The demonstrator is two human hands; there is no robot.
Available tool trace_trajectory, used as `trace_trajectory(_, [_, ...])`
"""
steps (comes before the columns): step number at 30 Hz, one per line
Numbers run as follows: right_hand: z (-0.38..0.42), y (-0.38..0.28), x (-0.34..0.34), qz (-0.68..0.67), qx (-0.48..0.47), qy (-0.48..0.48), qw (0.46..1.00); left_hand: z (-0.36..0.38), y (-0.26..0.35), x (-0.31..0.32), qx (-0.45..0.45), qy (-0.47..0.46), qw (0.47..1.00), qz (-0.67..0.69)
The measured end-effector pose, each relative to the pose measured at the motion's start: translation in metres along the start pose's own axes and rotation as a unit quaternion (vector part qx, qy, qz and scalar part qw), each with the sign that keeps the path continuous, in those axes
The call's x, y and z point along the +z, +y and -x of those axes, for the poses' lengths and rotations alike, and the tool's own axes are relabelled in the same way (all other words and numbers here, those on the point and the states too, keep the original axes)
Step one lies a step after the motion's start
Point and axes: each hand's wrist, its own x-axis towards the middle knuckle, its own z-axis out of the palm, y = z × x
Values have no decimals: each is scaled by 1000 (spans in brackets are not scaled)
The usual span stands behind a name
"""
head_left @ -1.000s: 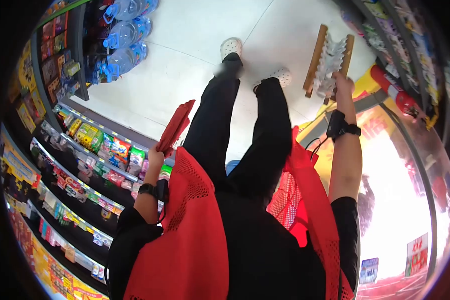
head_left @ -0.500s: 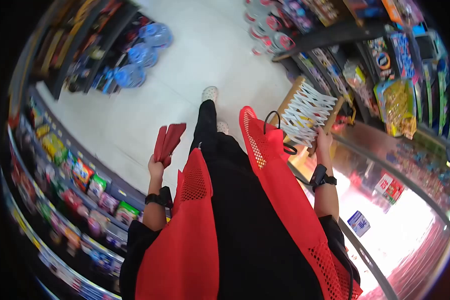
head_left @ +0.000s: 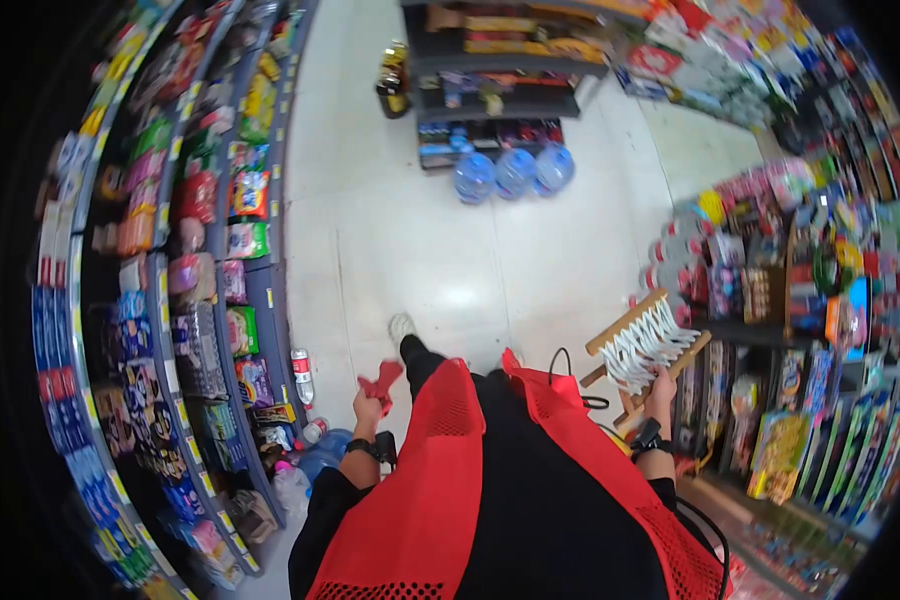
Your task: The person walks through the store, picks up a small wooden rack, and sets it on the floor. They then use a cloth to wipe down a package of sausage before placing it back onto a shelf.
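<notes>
The rack (head_left: 645, 347), a wood-framed thing with white hooks, was gripped at its lower end by the right hand (head_left: 660, 388), fingers closed round the frame, and it tilted up and leftward in front of the shelves (head_left: 770, 300) on the person's right. A black wrist strap (head_left: 650, 438) sat just below that hand. The left hand (head_left: 368, 405) was closed on a red packet (head_left: 382, 383), held low beside the left leg, above the floor (head_left: 450, 260); a black band (head_left: 360, 447) ringed that wrist too. Between the two hands hung the red mesh vest (head_left: 440, 480) over dark clothing, and a white shoe (head_left: 401, 326) showed on the pale tiles ahead. Left of the packet, a bottle (head_left: 303, 375) lay at the foot of the snack shelves (head_left: 200, 260), which ran along the whole left side. Farther off, three blue water jugs (head_left: 515, 172) stood on the floor against a low shelf unit (head_left: 500, 90), well apart from both hands.
</notes>
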Motion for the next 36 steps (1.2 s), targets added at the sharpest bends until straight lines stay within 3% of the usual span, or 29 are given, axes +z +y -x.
trace_trajectory(3, [25, -24, 92, 15, -38, -41, 998, 22, 37, -36, -121, 24, 978, 170])
trace_trajectory(6, [43, -39, 188, 99, -52, -108, 988, 13, 37, -87, -119, 37, 944, 305])
trace_trajectory(8, [68, -61, 257, 111, -49, -151, 981, -11, 37, -125, -90, 32, 895, 436])
trace_trajectory(12, [138, -112, 385, 121, -86, -207, 967, -75, 21, -200, -75, 58, 955, 281])
trace_trajectory(13, [139, -110, 418, 103, -97, -224, 964, -32, 128, -205, -85, 122, 978, 144])
trace_trajectory(16, [170, -140, 518, 82, -96, -303, 944, -74, 160, -235, -53, 172, 980, 91])
trace_trajectory(18, [195, -156, 581, 104, -89, -346, 928, -134, 133, -254, -58, 181, 981, 40])
trace_trajectory(22, [214, -177, 727, 166, -85, -410, 893, -208, 189, -269, -119, 152, 938, 288])
trace_trajectory(26, [245, -205, 863, 239, -59, -443, 862, -245, 282, -275, -156, 183, 966, 94])
trace_trajectory(27, [239, -198, 900, 230, -116, -450, 855, -238, 336, -273, -132, 180, 973, 55])
trace_trajectory(30, [273, -251, 979, 243, -114, -468, 842, -289, 380, -276, -60, 163, 985, -17])
trace_trajectory(32, [279, -274, 1035, 231, -117, -476, 841, -337, 388, -276, -47, 177, 980, -75])
trace_trajectory(33, [285, -289, 1059, 216, -106, -487, 839, -368, 383, -280, -84, 150, 975, -141])
trace_trajectory(36, [309, -337, 1122, 179, -104, -494, 844, -422, 434, -274, -78, 132, 986, 60])
